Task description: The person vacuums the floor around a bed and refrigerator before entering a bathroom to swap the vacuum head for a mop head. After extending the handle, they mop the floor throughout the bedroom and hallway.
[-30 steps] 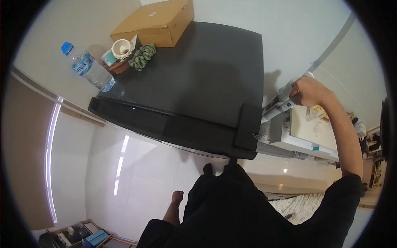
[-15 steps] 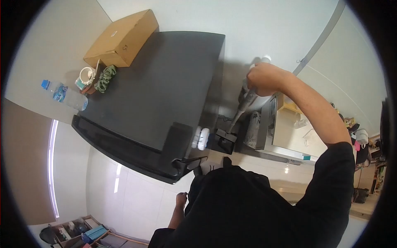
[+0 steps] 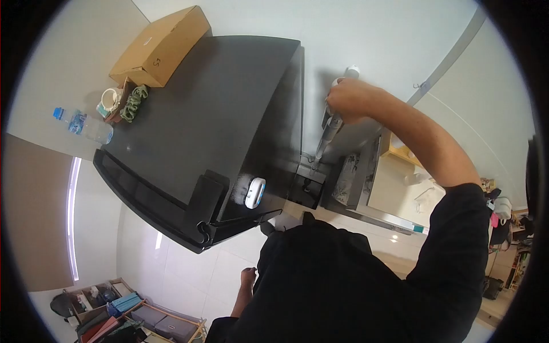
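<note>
My right hand (image 3: 350, 102) is wrapped round the upper part of a grey and white stick vacuum cleaner (image 3: 329, 137). The vacuum leans in the gap beside the dark refrigerator (image 3: 223, 91), its tube running down to the dark area near the floor. Its lower end is partly lost in shadow there. My left hand (image 3: 248, 276) hangs low beside my body with its fingers curled in, and nothing shows in it. A white oval device (image 3: 255, 193) is fixed to the refrigerator's side, near its front corner.
On the refrigerator stand a cardboard box (image 3: 163, 46), a green scrunchie (image 3: 134, 103) and a water bottle (image 3: 86, 127). A white table (image 3: 394, 186) is to the right of the gap. Boxes and a crate (image 3: 154, 320) lie at the lower left.
My right hand and the vacuum have shifted a little left and up in the view. The refrigerator has also slid left, with more of its side showing. My left hand stays low.
</note>
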Motion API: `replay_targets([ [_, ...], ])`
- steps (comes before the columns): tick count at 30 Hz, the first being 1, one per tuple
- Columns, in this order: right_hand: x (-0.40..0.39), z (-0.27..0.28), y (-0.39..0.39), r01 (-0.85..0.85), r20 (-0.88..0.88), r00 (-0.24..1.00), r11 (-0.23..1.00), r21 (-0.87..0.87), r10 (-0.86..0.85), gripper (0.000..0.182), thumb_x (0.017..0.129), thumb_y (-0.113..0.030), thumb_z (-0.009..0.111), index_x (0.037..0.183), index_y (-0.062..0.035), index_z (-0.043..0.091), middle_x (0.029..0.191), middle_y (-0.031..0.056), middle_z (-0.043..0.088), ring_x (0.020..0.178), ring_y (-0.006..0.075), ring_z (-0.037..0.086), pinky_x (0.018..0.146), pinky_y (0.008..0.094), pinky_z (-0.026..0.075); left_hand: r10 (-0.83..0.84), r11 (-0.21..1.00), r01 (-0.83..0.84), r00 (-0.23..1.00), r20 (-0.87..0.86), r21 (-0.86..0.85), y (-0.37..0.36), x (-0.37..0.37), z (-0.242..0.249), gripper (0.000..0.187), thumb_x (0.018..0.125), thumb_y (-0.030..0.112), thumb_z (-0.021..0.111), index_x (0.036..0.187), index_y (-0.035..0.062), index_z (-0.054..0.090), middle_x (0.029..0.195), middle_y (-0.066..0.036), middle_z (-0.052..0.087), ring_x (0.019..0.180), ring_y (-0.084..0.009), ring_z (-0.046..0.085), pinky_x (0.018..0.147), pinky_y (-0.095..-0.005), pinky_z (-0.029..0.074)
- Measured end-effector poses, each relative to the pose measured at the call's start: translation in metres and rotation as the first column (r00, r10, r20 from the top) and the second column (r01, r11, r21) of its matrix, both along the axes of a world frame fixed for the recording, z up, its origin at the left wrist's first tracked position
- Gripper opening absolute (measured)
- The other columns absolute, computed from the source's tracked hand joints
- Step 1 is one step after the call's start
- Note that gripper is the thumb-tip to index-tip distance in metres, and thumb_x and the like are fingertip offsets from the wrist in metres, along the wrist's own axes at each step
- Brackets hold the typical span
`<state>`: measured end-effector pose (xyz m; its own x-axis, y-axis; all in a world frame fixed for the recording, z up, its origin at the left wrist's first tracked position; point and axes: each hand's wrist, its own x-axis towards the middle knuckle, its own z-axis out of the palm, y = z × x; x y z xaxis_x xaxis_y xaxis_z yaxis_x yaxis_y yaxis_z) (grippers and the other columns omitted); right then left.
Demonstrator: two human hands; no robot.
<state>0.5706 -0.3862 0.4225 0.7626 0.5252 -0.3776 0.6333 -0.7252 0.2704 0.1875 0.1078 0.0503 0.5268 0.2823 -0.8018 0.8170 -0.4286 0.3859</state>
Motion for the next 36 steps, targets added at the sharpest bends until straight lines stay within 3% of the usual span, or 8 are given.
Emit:
replay_targets([
  [5,0.014,-0.006,-0.013,0.029,-0.009,1.0,0.999,0.026,-0.029,0.013,0.061,-0.006,0.064,0.071,-0.0105,0.071,0.07,0.0096,0.066,0.076,0.0269,0.065,0.076,0.0378,0.049,-0.058,0.998,0.059,0.993,0.104,-0.008,-0.001,-0.006,-0.015,0.027,0.085,0.02,0.06,0.091,-0.0046,0.068,0.059,-0.005,0.057,0.045,-0.0131,0.047,0.042,-0.0313,0.036],
  [10,0.017,-0.022,-0.016,-0.059,0.003,0.998,0.998,-0.007,0.059,0.016,0.062,-0.007,0.064,0.074,-0.0125,0.071,0.076,0.0072,0.067,0.079,0.0254,0.065,0.081,0.0382,0.047,0.007,1.0,-0.005,0.996,0.089,-0.014,-0.015,0.012,0.001,0.025,0.085,0.021,0.061,0.088,-0.0026,0.069,0.06,-0.006,0.057,0.045,-0.0133,0.046,0.042,-0.032,0.036],
  [19,0.01,-0.044,-0.025,-0.043,-0.058,0.997,0.998,-0.052,0.04,0.018,0.062,-0.013,0.066,0.078,-0.0112,0.072,0.08,0.0085,0.069,0.085,0.0258,0.066,0.083,0.0381,0.047,-0.039,0.999,0.039,0.997,0.059,0.013,-0.016,0.025,-0.009,0.027,0.083,0.021,0.06,0.094,-0.0021,0.07,0.062,-0.007,0.059,0.049,-0.014,0.05,0.045,-0.0314,0.038],
  [24,-0.003,-0.051,-0.04,-0.01,-0.084,0.996,0.998,-0.061,0.005,0.019,0.064,-0.016,0.07,0.081,-0.0091,0.073,0.08,0.0088,0.069,0.082,0.0265,0.067,0.081,0.0381,0.048,-0.133,0.989,0.128,0.989,0.062,0.069,-0.037,0.039,0.011,0.031,0.082,0.021,0.061,0.096,-0.005,0.069,0.077,-0.016,0.067,0.068,-0.0214,0.062,0.066,-0.0362,0.049],
  [31,-0.059,-0.044,-0.08,0.048,-0.072,0.996,0.99,-0.136,-0.058,0.023,0.07,-0.016,0.072,0.091,-0.0084,0.071,0.08,0.0057,0.069,0.08,0.0239,0.068,0.086,0.0406,0.046,-0.045,0.999,0.046,0.998,0.035,-0.016,-0.057,0.054,0.013,0.031,0.083,0.022,0.062,0.096,-0.0056,0.069,0.08,-0.013,0.069,0.074,-0.021,0.064,0.07,-0.0349,0.05],
  [32,-0.064,-0.054,-0.092,0.083,-0.026,0.996,0.99,-0.117,-0.087,0.013,0.072,-0.016,0.07,0.085,-0.0112,0.071,0.081,0.0052,0.07,0.079,0.0237,0.067,0.088,0.0418,0.045,-0.129,0.992,0.13,0.986,0.109,-0.001,-0.053,0.049,0.002,0.033,0.084,0.025,0.059,0.093,-0.005,0.069,0.081,-0.017,0.07,0.077,-0.0273,0.065,0.072,-0.0377,0.05],
  [33,-0.069,-0.061,-0.1,0.095,-0.019,0.995,0.988,-0.12,-0.098,0.013,0.072,-0.016,0.07,0.085,-0.0112,0.071,0.081,0.0052,0.07,0.079,0.0237,0.067,0.088,0.0418,0.045,-0.139,0.99,0.141,0.983,0.117,-0.003,-0.043,0.043,-0.016,0.033,0.084,0.025,0.059,0.093,-0.005,0.069,0.081,-0.017,0.07,0.077,-0.0273,0.065,0.072,-0.0377,0.05],
  [36,-0.082,-0.067,-0.116,0.13,0.018,0.992,0.988,-0.079,-0.129,0.007,0.075,-0.015,0.067,0.079,-0.0122,0.071,0.083,0.0059,0.07,0.084,0.0242,0.067,0.093,0.0455,0.043,-0.516,0.857,0.503,0.829,0.217,0.114,-0.027,0.044,-0.045,0.036,0.087,0.028,0.052,0.087,-0.0041,0.069,0.086,-0.025,0.067,0.089,-0.0392,0.065,0.079,-0.0456,0.05],
])
